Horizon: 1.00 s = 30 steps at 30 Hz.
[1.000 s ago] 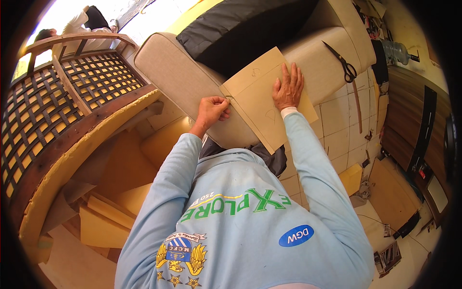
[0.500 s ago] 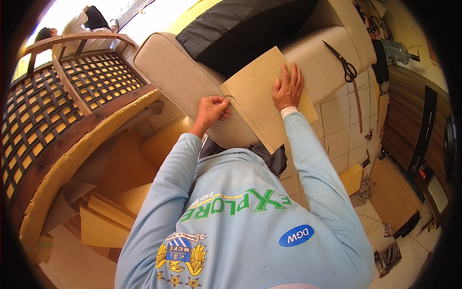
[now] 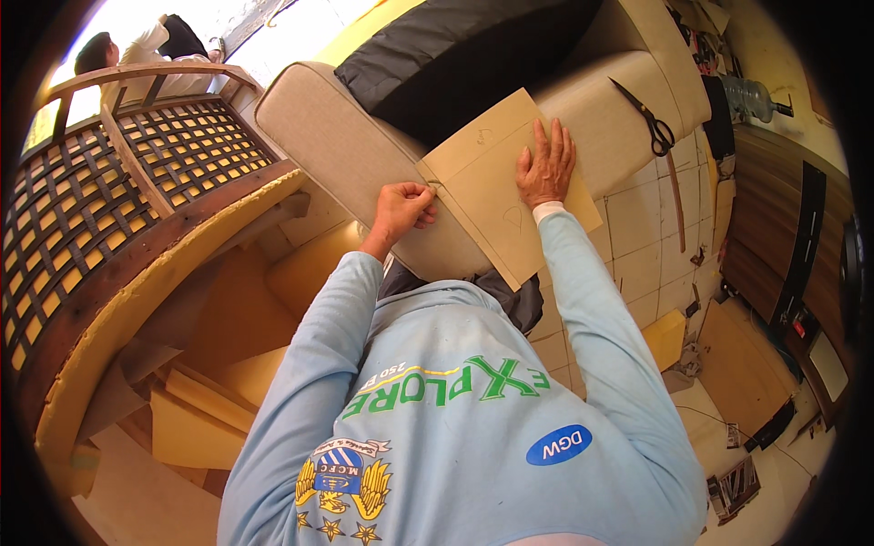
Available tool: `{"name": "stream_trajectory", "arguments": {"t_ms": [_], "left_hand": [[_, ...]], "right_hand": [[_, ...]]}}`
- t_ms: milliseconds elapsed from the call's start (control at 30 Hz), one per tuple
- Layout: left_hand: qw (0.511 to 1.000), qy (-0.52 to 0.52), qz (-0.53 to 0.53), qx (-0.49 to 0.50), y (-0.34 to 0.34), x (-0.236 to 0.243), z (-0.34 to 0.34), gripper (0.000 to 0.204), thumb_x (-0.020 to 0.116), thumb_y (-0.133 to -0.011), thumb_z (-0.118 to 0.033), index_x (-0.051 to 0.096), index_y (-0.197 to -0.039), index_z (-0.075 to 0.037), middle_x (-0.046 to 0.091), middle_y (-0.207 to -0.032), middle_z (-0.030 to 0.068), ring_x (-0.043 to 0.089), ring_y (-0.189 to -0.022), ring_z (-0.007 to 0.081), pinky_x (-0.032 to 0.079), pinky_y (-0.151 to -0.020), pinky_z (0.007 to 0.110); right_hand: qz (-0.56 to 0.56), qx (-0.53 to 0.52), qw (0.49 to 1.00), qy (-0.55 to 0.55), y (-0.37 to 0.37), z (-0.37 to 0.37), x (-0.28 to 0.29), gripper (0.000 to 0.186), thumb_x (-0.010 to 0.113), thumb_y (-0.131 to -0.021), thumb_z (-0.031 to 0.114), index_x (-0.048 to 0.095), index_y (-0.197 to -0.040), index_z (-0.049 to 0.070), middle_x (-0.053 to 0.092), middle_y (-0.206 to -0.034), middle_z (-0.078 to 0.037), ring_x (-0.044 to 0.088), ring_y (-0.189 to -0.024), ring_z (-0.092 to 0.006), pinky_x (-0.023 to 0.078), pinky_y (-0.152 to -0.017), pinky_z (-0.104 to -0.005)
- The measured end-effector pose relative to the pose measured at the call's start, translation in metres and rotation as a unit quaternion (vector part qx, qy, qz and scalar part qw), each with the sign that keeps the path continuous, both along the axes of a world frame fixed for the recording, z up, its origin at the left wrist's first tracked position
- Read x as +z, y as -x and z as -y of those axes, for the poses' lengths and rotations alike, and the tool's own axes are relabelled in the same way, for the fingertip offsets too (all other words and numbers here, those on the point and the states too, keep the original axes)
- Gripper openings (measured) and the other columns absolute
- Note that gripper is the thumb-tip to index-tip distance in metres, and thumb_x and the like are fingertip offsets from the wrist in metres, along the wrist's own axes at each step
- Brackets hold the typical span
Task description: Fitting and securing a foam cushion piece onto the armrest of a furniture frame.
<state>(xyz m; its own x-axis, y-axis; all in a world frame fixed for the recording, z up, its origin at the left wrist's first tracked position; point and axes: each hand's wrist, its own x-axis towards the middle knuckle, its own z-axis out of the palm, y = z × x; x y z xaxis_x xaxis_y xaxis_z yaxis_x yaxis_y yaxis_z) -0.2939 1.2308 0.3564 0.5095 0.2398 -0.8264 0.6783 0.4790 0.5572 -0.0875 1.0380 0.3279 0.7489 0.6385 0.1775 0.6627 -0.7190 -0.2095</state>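
Observation:
A tan sheet of cardboard (image 3: 487,146) with pencil lines and small marks lies across the beige padded seat (image 3: 314,118) in front of me. My right hand (image 3: 547,166) rests flat on its right part, fingers stretched out and slightly apart. At the left edge of the sheet my left hand (image 3: 406,211) is closed, thumb and forefinger pinched together. Something small and dark shows by the fingertips, too small to name. Black-handled scissors (image 3: 657,132) lie on the seat to the right, apart from my hands.
Black fabric (image 3: 401,77) lies behind the cardboard. A wooden frame with woven black straps (image 3: 182,141) stands at left, with yellow foam pieces (image 3: 196,428) below it. At right are a tiled floor (image 3: 637,218), a clear water bottle (image 3: 751,98) and a brown board (image 3: 746,364). Another person sits at the far left.

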Motion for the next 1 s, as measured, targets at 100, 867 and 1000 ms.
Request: {"name": "stream_trajectory", "arguments": {"t_ms": [100,867,1000], "left_hand": [[1.0,-0.003,-0.001,0.0,0.0,0.0,0.0,0.027,0.072,-0.093,-0.028,0.072,-0.09,-0.001,0.071,-0.074,0.0072,0.067,-0.057,0.0132,0.054,-0.049,0.026],[1.0,-0.028,0.011,0.001,0.0,-0.003,0.003,0.028,0.073,-0.092,-0.029,0.072,-0.094,-0.001,0.072,-0.077,0.0083,0.067,-0.057,0.014,0.054,-0.049,0.027],[1.0,-0.024,0.007,-0.007,0.0,0.001,0.004,0.028,0.074,-0.092,-0.029,0.072,-0.094,-0.001,0.072,-0.078,0.0086,0.067,-0.057,0.014,0.055,-0.049,0.027]], "right_hand": [[0.034,0.01,0.999,0.02,-0.017,0.002,-0.001,0.058,0.059,-0.091,0.029,0.047,-0.146,0.018,0.04,-0.153,-0.016,0.038,-0.139,-0.0354,0.026,-0.119,-0.0536],[-0.474,-0.112,0.873,-0.004,0.121,-0.02,0.055,0.03,0.069,-0.085,0.032,0.074,-0.098,0.005,0.074,-0.09,-0.016,0.07,-0.089,-0.0372,0.055,-0.08,-0.046],[-0.471,-0.109,0.873,0.058,0.12,0.002,0.059,0.029,0.07,-0.085,0.034,0.075,-0.096,0.007,0.074,-0.091,-0.017,0.07,-0.09,-0.0387,0.055,-0.079,-0.0473]]}}
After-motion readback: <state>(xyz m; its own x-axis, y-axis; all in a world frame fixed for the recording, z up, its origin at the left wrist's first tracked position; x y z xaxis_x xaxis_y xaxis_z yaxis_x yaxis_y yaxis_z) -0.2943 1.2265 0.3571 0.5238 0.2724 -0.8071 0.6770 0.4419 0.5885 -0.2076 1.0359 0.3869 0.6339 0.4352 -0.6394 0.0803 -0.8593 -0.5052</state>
